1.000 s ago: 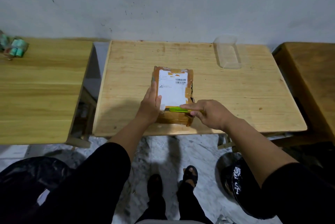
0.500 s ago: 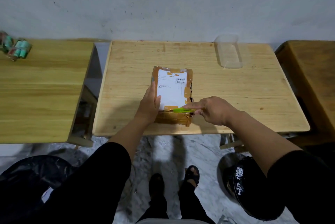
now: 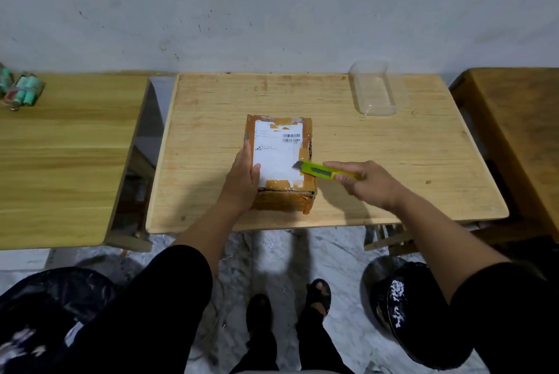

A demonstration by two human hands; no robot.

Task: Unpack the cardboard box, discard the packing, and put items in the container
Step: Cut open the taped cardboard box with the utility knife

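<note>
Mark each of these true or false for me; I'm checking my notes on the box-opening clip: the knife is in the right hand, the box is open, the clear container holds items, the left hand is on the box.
1. The right hand holds the green utility knife. True.
2. The cardboard box is open with its flaps up. False: it lies shut and taped, label up.
3. The clear container already holds items. False: it looks empty, at the table's far right.
4. The left hand rests on the box's left side. True.
</note>
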